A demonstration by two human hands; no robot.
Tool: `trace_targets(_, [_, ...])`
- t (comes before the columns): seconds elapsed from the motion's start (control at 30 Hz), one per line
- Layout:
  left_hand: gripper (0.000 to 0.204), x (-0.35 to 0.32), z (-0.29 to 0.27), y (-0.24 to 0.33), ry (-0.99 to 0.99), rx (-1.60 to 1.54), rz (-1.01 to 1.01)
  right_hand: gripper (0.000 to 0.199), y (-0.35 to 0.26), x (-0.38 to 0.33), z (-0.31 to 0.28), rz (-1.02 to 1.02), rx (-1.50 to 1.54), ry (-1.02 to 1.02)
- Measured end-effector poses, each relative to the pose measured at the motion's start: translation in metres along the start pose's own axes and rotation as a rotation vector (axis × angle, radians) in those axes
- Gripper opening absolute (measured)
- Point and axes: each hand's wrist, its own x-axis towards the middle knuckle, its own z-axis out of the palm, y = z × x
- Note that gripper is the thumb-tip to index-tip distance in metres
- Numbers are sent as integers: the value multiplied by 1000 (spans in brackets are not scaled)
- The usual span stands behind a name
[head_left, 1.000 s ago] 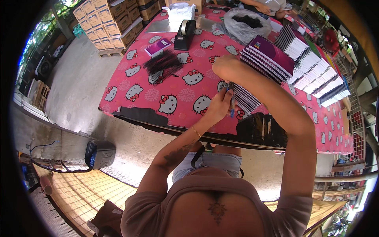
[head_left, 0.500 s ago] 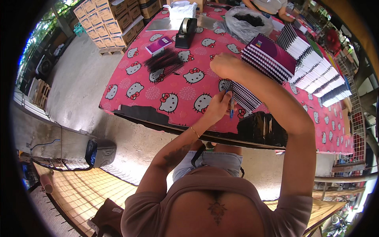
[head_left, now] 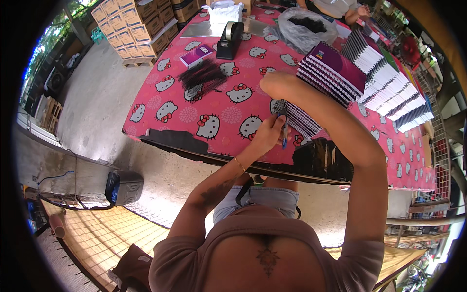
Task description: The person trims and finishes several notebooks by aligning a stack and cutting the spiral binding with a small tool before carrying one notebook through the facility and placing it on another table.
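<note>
My left hand point(head_left: 269, 135) is closed around a slim tool with blue ends point(head_left: 285, 132), close to the table's near edge. Its exact kind is hard to make out. Just right of it lies a spiral-bound notebook point(head_left: 302, 120), its black coil and white page edges showing, partly covered by my right forearm. My right hand point(head_left: 273, 85) is bent over at the wrist beyond the notebook's far end, and its fingers are hidden from view. Beside that forearm rises a stack of purple-covered spiral notebooks point(head_left: 335, 68).
Loose black coils point(head_left: 202, 78), a small purple-and-white booklet point(head_left: 195, 56) and a black tape dispenser point(head_left: 230, 41) lie on the pink table cover point(head_left: 182, 114). Behind stands a plastic bag of black coils point(head_left: 306, 31). More notebook stacks point(head_left: 389, 87) fill the right; another person's hand point(head_left: 357, 13) is beyond.
My right hand has dropped slightly toward me, with its forearm shifting a little. The left hand stays almost in place with the tool. The other person's hand has lifted.
</note>
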Motion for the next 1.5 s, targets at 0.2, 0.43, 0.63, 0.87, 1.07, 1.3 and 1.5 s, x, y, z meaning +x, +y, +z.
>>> trace_targets(0.2, [35, 4, -2, 8, 18, -1, 5, 22, -6, -5, -3, 10, 41, -79])
trace_targets(0.43, [35, -5, 1, 0, -18, 49, 3, 17, 2, 0, 10, -31, 36, 27])
trace_targets(0.63, [35, 6, -2, -6, 15, 4, 17, 21, 3, 8, 16, -30, 58, -51])
trace_targets(0.87, [34, 1, -1, -3, -14, 70, -15, 21, 7, 11, 27, -13, 54, 46])
trace_targets(1.07, [34, 6, -1, -14, 26, 20, -23, 22, 4, 14, 25, -33, 52, -58])
trace_targets(1.3, [34, 8, -3, -9, 1, 108, -3, 20, 1, 6, 25, -16, -18, -29])
trace_targets(1.5, [33, 6, 0, -21, 37, 12, -39, 17, -5, 13, 33, -2, 50, 67])
